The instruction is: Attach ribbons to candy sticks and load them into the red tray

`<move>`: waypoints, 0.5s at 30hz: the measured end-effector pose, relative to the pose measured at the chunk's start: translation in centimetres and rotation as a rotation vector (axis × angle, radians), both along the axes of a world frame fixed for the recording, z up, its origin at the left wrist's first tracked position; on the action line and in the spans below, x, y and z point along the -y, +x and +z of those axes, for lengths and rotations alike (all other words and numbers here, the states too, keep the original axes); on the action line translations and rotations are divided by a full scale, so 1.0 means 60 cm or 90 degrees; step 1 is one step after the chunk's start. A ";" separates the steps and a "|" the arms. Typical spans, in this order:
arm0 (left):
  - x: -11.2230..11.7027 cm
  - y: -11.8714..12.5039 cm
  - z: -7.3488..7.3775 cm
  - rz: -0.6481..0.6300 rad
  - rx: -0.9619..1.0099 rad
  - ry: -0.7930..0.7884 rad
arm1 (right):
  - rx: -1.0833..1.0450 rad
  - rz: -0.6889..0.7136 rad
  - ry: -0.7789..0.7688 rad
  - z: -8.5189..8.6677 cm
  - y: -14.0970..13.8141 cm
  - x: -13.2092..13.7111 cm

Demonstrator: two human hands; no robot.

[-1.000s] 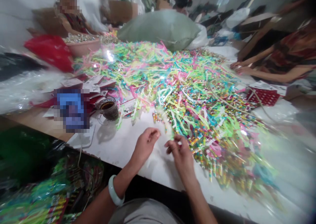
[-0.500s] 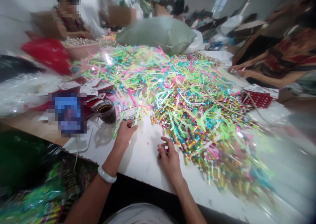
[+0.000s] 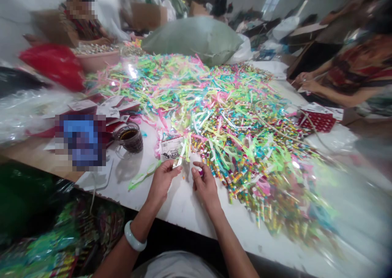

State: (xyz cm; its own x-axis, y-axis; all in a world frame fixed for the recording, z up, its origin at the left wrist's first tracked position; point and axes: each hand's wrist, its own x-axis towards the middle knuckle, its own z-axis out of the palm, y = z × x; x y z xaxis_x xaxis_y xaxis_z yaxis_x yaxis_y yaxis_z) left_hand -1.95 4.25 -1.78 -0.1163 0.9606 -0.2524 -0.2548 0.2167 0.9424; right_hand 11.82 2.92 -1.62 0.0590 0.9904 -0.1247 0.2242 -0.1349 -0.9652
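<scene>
My left hand (image 3: 161, 183), with a pale bangle (image 3: 134, 238) on its wrist, is closed in a pinch at the lower edge of a printed card (image 3: 171, 148). A white-green ribbon strip (image 3: 183, 152) rises from the same fingertips. Close beside it, my right hand (image 3: 206, 185) is closed with thumb and fingers on a small purple-and-white piece (image 3: 200, 171), mostly hidden. The two hands are apart, over the white tabletop (image 3: 177, 210). Just beyond them spreads a big heap of colourful small tubes with ribbon streamers (image 3: 226, 125).
At left stand a glass mug of dark drink (image 3: 131, 138) and a blurred-out screen (image 3: 82, 141), near red-and-white cards (image 3: 112, 106). Co-workers sit at the far left and at the right (image 3: 346, 82). A large grey-green sack (image 3: 196, 37) lies behind the heap.
My left hand has moved right with the card and ribbon strip. My right hand has closed its fingers and turned inward, so the hands are nearer each other.
</scene>
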 end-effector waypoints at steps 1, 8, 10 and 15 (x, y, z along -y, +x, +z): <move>0.002 0.005 -0.001 0.001 0.002 0.007 | 0.010 -0.002 0.006 0.003 -0.004 -0.010; 0.027 0.026 -0.010 -0.067 -0.125 0.039 | -0.176 0.017 -0.053 0.001 -0.006 -0.038; 0.027 0.022 -0.005 -0.111 0.008 -0.061 | -0.285 0.018 -0.100 0.003 0.008 -0.030; 0.004 0.024 0.006 -0.063 0.339 -0.183 | -0.492 0.071 -0.206 0.014 0.031 -0.002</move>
